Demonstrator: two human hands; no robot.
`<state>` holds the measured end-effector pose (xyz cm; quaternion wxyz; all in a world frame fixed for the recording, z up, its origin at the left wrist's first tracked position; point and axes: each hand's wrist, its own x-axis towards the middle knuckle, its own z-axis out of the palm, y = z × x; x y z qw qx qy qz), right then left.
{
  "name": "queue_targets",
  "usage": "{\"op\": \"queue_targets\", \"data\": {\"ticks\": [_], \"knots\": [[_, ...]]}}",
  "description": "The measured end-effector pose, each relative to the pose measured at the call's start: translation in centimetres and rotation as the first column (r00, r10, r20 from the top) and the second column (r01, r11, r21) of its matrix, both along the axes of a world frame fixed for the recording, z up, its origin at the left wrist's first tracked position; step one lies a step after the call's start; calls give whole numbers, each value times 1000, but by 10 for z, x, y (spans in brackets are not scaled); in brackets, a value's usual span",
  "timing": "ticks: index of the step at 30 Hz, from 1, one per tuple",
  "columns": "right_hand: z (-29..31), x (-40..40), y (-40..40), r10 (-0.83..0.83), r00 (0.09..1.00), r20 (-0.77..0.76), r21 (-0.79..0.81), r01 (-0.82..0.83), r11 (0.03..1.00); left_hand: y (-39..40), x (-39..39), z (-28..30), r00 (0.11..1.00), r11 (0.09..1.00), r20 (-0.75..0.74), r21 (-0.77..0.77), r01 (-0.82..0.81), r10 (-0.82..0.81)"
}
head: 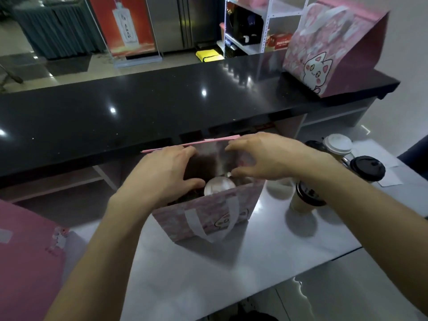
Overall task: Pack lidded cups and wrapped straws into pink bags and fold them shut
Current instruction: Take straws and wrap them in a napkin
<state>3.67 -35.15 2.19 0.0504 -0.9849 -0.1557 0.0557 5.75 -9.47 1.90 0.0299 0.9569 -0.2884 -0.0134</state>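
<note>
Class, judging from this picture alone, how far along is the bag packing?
Done: one folded bag stands on the black counter. In hand: both hands at the open bag holding a lidded cup. Left: cups beside it still unpacked.

There is a single view, from a camera worn on the person's head. It looks forward and steeply down across the pale tabletop (231, 269), so the near edge falls at the bottom of the frame and the far edge runs under a raised black counter (139, 107) across the middle. The lens is wide: straight lines bow toward the sides, and the floor and shelving beyond the counter still fit along the top. It sits close, with both forearms entering from the bottom corners and the hands, left hand (162, 174) and right hand (271, 156), meeting near the centre over an open pink bag (208, 214). No second view shares the scene.
</note>
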Motion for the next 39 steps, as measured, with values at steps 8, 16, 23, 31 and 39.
{"op": "queue_targets", "data": {"ticks": [8,16,23,31,39], "knots": [[-4,-35,-150,-332,943,5,112,329,938,-126,-1,28,986,992,104,15,126,-127],[-65,8,-353,-500,865,39,208,482,851,-295,25,-9,989,991,65,-26,133,-131],[-156,58,-461,-586,773,-245,108,622,775,-388,43,-60,999,1000,-53,-8,-9,8],[-231,82,-469,-518,757,-397,134,607,784,-427,49,-84,991,994,-92,-41,-97,93],[-206,73,-501,-529,726,-439,343,680,648,-468,56,-95,986,940,-99,-304,-158,134]]}}
